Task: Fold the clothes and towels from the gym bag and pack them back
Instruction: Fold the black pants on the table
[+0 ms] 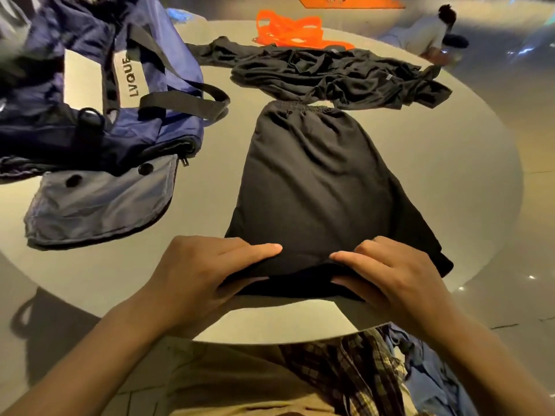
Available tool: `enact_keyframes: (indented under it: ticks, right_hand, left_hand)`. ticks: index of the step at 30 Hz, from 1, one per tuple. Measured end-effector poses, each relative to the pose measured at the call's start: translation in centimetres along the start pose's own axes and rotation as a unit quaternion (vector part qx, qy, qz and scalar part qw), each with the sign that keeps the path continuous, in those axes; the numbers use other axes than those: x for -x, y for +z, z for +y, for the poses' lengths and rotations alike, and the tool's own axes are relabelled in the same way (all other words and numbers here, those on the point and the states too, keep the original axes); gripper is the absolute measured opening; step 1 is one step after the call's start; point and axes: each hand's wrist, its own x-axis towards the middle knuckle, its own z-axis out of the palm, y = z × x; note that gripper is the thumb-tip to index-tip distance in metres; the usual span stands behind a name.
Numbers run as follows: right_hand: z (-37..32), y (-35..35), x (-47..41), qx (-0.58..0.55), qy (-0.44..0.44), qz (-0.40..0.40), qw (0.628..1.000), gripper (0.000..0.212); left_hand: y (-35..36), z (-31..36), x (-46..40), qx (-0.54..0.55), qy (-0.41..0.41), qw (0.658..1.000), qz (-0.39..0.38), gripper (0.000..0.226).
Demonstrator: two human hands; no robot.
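1. Shorts (312,181), black, lie flat at the centre of the frame on a round table (450,163), with the elastic waistband at the far end and the hems toward the person; the long axis runs up and down the frame.
2. Left hand (207,271) and right hand (387,274) each pinch the near hem, thumb on top and fingers curled under the cloth, at lower centre.
3. Gym bag (99,94), blue with black straps, sits open at upper left, its grey flap (99,199) spread beside the shorts without touching them.
4. Crumpled black clothes (336,76) lie just past the waistband, touching it.
5. Orange cloth (288,31) lies behind those at the top.
6. Plaid fabric (351,373) rests in the lap at the bottom of the frame.
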Motion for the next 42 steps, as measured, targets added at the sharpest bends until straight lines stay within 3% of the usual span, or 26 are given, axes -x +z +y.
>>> enact_keyframes:
  ticks: [2, 5, 9, 11, 15, 20, 22, 25, 27, 29, 30, 32, 34, 36, 37, 38, 40, 42]
  right_hand:
    - [0.3, -1.2, -1.0, -0.107, 0.055, -0.023, 0.992, 0.030]
    - [1.1, -4.0, -2.5, -0.317, 0.145, -0.068, 0.935, 0.033]
    - [2.7, -7.1, -4.2, -0.436, 0.153, -0.088, 0.882, 0.034]
    - [3.8, -8.3, -5.6, -0.467, 0.152, -0.082, 0.867, 0.039]
    - [7.7, -9.7, -10.5, -0.398, 0.166, -0.097, 0.897, 0.043]
    - [14.8, -7.5, -17.1, -0.342, 0.272, -0.116, 0.892, 0.036]
    - [17.1, -5.6, -19.4, -0.317, 0.290, -0.126, 0.894, 0.030]
    - [20.2, -2.6, -22.0, -0.300, 0.294, -0.147, 0.895, 0.023]
    - [22.0, 0.1, -23.0, -0.243, 0.298, -0.170, 0.907, 0.027]
    - [23.3, 3.0, -23.2, -0.146, 0.307, -0.144, 0.929, 0.028]
    - [23.7, 4.2, -23.0, -0.104, 0.316, -0.094, 0.938, 0.027]
    - [23.6, 5.2, -22.6, -0.063, 0.325, 0.039, 0.943, 0.028]
    - [23.1, 4.7, -22.5, -0.037, 0.284, 0.139, 0.948, 0.031]
    - [21.9, 3.6, -22.2, 0.001, 0.205, 0.196, 0.959, 0.026]
    - [21.0, 3.1, -22.0, 0.019, 0.166, 0.206, 0.964, 0.023]
    - [20.0, 2.8, -21.6, 0.033, 0.128, 0.200, 0.971, 0.020]
    - [18.4, 3.3, -20.5, 0.060, 0.075, 0.133, 0.986, 0.018]
    - [18.1, 4.4, -19.5, 0.047, 0.104, 0.023, 0.993, 0.034]
  left_hand:
    - [-1.2, -0.6, -1.3, 0.080, -0.013, 0.997, 0.009, 0.039]
    - [-2.9, -0.9, -3.1, 0.216, -0.049, 0.975, 0.016, 0.040]
    - [-4.6, -1.0, -5.6, 0.358, -0.094, 0.929, -0.008, 0.038]
    - [-5.9, -1.7, -7.6, 0.394, -0.106, 0.913, -0.017, 0.033]
    - [-8.0, -5.1, -13.2, 0.433, -0.138, 0.890, -0.025, 0.022]
    - [-7.5, -11.7, -20.1, 0.358, -0.228, 0.903, -0.075, 0.038]
    - [-6.6, -14.3, -21.7, 0.317, -0.238, 0.913, -0.095, 0.049]
    - [-4.7, -17.5, -23.0, 0.312, -0.287, 0.901, -0.095, 0.050]
    - [-3.0, -19.1, -23.5, 0.229, -0.343, 0.908, -0.069, 0.040]
    - [-1.1, -19.8, -23.6, 0.113, -0.374, 0.920, 0.015, 0.039]
    - [-0.4, -19.5, -23.3, 0.077, -0.356, 0.927, 0.084, 0.039]
    - [0.2, -17.9, -22.5, 0.020, -0.216, 0.946, 0.240, 0.035]
    - [0.3, -15.8, -21.7, -0.057, -0.047, 0.958, 0.276, 0.026]
    - [1.0, -14.5, -21.2, -0.111, 0.081, 0.973, 0.185, 0.022]
    - [1.5, -14.5, -21.2, -0.120, 0.101, 0.980, 0.126, 0.024]
    - [2.1, -14.8, -21.2, -0.122, 0.086, 0.987, 0.066, 0.030]
    - [3.0, -15.5, -21.6, -0.117, -0.020, 0.992, -0.050, 0.052]
    - [3.6, -16.4, -21.9, -0.117, -0.127, 0.977, -0.129, 0.071]
